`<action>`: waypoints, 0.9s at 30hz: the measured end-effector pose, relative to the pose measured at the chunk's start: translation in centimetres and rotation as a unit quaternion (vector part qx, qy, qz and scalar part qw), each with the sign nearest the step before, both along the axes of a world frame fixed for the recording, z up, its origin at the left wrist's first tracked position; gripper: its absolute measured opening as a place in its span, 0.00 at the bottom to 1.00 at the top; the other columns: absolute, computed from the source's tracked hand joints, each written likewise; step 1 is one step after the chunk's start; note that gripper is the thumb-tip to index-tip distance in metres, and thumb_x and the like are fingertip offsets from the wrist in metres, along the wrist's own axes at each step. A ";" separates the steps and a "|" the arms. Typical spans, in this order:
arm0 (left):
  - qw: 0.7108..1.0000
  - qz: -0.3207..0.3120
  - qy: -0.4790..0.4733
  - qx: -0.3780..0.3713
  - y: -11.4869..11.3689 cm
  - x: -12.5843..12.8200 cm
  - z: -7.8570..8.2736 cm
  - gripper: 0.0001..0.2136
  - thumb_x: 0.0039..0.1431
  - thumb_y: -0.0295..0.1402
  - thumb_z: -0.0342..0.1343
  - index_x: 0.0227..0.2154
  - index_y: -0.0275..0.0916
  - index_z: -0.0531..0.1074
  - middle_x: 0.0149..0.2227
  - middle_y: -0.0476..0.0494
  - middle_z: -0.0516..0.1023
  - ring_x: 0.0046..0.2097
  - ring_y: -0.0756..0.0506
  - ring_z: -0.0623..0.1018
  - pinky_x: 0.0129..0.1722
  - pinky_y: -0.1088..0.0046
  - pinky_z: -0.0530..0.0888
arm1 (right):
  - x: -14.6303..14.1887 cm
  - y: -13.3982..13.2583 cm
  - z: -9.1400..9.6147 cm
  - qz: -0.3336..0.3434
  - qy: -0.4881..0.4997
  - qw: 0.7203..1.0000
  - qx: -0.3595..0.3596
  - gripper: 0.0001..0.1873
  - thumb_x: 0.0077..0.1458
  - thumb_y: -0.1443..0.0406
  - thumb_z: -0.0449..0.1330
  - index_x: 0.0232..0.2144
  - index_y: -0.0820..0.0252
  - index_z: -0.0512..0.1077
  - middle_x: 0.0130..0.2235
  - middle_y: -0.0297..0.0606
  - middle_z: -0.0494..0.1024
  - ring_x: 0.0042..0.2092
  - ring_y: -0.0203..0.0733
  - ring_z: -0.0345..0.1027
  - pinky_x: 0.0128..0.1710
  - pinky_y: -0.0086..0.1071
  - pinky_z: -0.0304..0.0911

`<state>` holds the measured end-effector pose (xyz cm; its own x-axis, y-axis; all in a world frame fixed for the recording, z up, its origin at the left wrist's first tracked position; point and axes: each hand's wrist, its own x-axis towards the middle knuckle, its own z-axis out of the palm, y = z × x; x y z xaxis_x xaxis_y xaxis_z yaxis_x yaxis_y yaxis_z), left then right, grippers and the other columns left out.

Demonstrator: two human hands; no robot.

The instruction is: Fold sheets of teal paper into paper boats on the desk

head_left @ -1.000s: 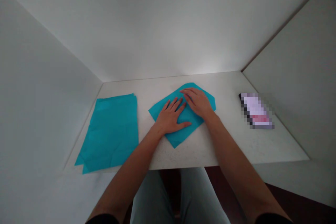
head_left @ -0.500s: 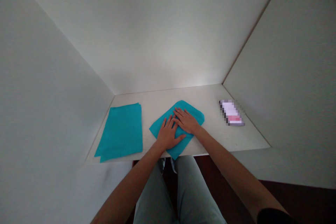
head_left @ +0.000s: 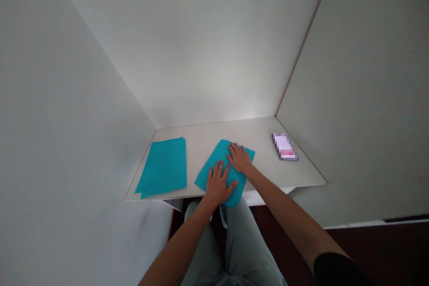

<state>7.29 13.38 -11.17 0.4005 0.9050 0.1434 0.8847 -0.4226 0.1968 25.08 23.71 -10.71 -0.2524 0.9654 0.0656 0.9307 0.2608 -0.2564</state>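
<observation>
A teal sheet of cloth-like material lies at an angle on the white shelf, its near corner hanging over the front edge. My left hand rests flat on its near part, fingers spread. Further back and to the right, my right hand also presses flat on the sheet with its fingers apart. To the left, more teal sheets lie flat in a slightly uneven stack, apart from both hands.
The white shelf is walled in at the back, left and right. A phone, blurred by pixels, lies near the right wall. My legs are below the shelf's front edge.
The sheet under my hands has turned and come nearer the front edge, so its corner hangs further over. My hands have moved apart slightly. The camera view has shifted too.
</observation>
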 end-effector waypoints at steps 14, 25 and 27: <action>0.999 0.023 0.012 0.047 0.5 -3.0 -0.5 0.34 0.77 0.51 0.47 0.77 0.37 0.59 0.79 0.31 0.55 0.79 0.33 0.58 0.77 0.46 0.62 | -0.7 6.1 0.0 0.045 -0.029 0.998 -0.014 0.41 0.75 0.48 0.38 0.80 0.64 0.51 0.80 0.47 0.50 0.81 0.54 0.41 0.81 0.55 0.32; 0.996 0.059 0.052 0.040 2.8 -8.0 -1.1 0.43 0.72 0.58 0.52 0.78 0.32 0.56 0.80 0.24 0.50 0.80 0.30 0.54 0.78 0.46 0.58 | -0.6 2.8 0.1 0.141 -0.019 0.990 0.016 0.38 0.77 0.50 0.37 0.79 0.62 0.56 0.80 0.43 0.54 0.81 0.50 0.45 0.81 0.52 0.38; 0.997 0.050 0.062 0.020 3.5 -8.4 -0.6 0.40 0.73 0.56 0.51 0.77 0.33 0.57 0.80 0.25 0.50 0.80 0.29 0.54 0.78 0.46 0.57 | 0.2 0.9 -0.4 0.136 -0.022 0.990 -0.002 0.40 0.76 0.46 0.38 0.79 0.60 0.56 0.80 0.44 0.54 0.81 0.52 0.45 0.80 0.53 0.40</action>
